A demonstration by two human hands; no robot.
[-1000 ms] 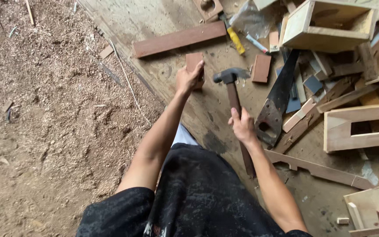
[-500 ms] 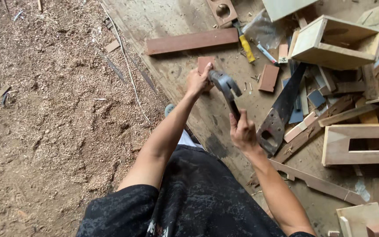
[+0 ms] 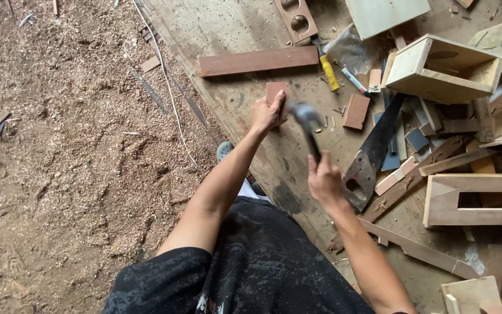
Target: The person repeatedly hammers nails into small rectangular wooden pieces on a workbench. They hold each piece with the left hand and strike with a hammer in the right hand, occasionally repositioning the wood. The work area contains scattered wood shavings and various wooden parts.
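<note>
Left hand (image 3: pixel 267 113): closed on small reddish wood block (image 3: pixel 275 93), steadying it on the plank worktop (image 3: pixel 233 35). Right hand (image 3: pixel 325 181): gripping hammer (image 3: pixel 308 125), head blurred just beside the block. Step judged: nailing; striking calls for aim clear of the fingers.

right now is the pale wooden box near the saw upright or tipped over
Tipped over: the pale wooden box lies on its side by the saw, its open hollow facing right.
</note>
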